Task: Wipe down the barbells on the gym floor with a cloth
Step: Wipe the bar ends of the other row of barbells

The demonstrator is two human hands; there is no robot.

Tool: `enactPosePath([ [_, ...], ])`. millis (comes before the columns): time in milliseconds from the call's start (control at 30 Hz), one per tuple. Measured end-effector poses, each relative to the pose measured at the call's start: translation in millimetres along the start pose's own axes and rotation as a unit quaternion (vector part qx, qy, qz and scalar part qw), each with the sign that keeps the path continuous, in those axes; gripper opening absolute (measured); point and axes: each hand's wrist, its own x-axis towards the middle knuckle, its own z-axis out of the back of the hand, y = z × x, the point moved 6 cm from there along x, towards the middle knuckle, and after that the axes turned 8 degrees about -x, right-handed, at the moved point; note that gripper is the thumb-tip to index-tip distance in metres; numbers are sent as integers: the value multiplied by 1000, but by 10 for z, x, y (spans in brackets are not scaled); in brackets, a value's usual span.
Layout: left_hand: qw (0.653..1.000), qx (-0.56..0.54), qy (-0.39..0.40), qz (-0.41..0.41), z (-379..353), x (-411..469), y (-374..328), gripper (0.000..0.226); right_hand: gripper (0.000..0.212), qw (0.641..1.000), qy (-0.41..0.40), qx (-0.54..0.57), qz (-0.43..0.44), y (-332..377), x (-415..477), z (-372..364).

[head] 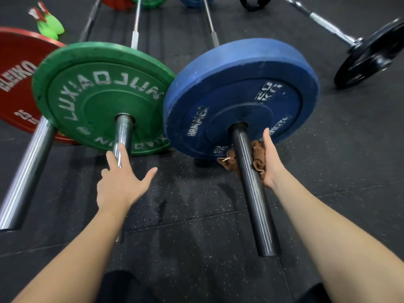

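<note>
Black speckled rubber floor; right hand tight around cloth, left hand splayed.

At eleven o'clock, two bright green teardrop-shaped things with red-and-white tips lie side by side, touching. Under me the black rubber floor is flecked with pale specks, with seams running between its mats.
</note>
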Motion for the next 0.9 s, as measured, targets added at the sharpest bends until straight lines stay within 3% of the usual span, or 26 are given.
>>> enactPosePath([
  [267, 1000, -5, 3, 1, -8, -8, -9, 112, 112, 998, 37, -12, -43, -173, -47, 67],
  [400, 1000, 2, 4, 2, -15, -11, -10, 111, 105, 1000, 1, 2, -30, -53, 3, 63],
  [533, 1000, 10, -1, -2, -23, 1, -18, 111, 115, 1000, -20, -3, -11, 35, 88, 32],
  [900, 1000, -6, 1, -1, -2, -11, 4, 111, 96, 999, 14, -23, -22, -279, -191, 10],
])
